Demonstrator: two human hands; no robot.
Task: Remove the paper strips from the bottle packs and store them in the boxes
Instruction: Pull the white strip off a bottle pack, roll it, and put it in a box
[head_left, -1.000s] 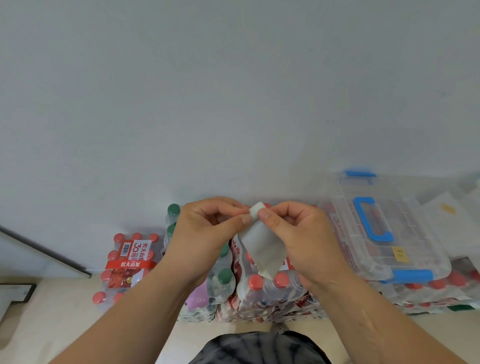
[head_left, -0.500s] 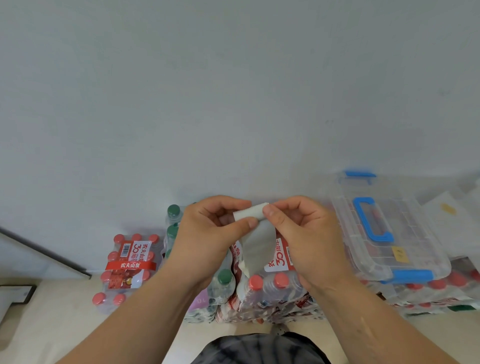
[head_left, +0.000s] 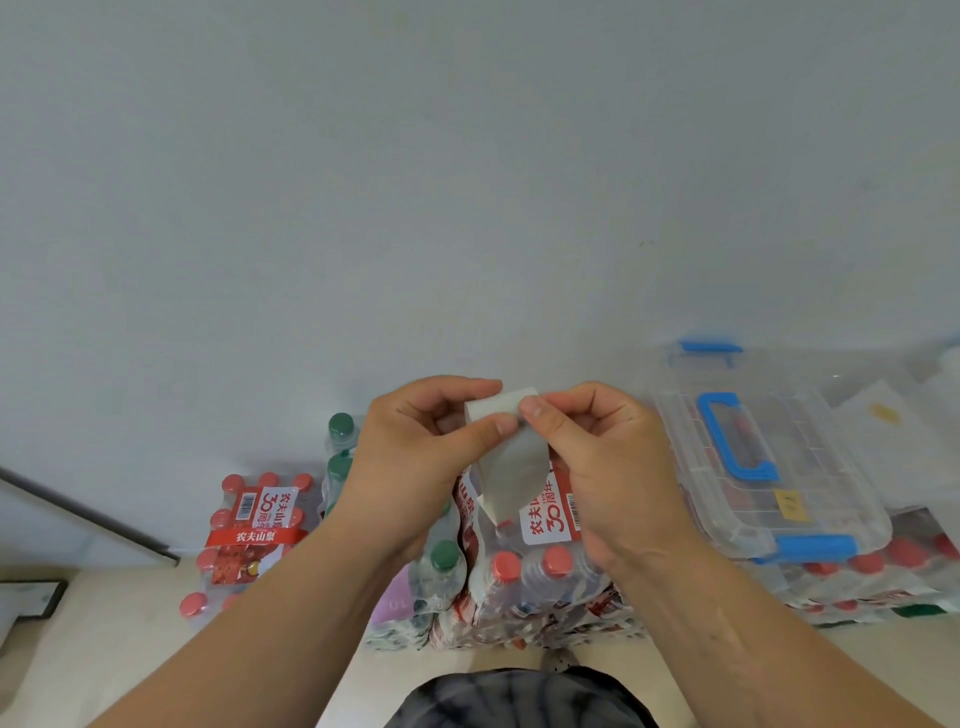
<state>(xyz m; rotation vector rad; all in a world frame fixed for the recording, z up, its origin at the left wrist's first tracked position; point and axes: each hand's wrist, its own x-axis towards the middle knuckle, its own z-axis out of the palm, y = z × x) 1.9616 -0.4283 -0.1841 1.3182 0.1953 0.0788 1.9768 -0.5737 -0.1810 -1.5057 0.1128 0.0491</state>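
Paper strip (head_left: 514, 467) held up in air over centre red-cap pack (head_left: 545, 571); lower end near pack top, can't tell if attached. L hand (head_left: 415, 457) & R hand (head_left: 608, 467): thumb + forefinger of each clamped on strip's folded top end, rest hangs loose. Judged: v. light, limp, tears easily, so grip close to fold. Count: 1 strip, 1 clear box (head_left: 831, 467) at right, lid on; packs 4+, some hidden
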